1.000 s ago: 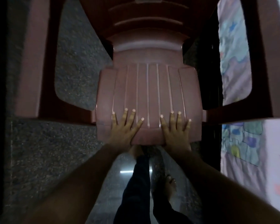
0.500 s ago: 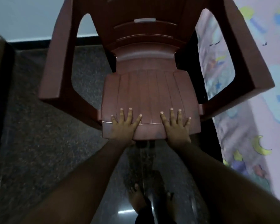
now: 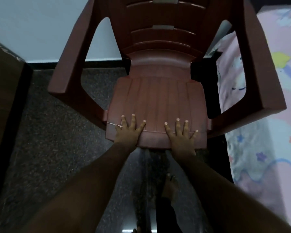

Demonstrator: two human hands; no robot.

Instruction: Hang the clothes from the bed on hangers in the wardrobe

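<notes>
A bare foot (image 3: 168,185) stands on the speckled floor (image 3: 57,132). Beyond it, the left hand (image 3: 127,132) and right hand (image 3: 181,137) press flat, fingers spread, on the front edge of a maroon plastic chair (image 3: 158,98), gripping nothing. The bed (image 3: 267,148), under a pink patterned sheet, lies just right of the chair.

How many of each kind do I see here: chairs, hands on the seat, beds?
Chairs: 1, the maroon plastic chair
Hands flat on its seat: 2, the left hand and the right hand
Beds: 1, the bed with a pink printed sheet
Total: 4
</notes>
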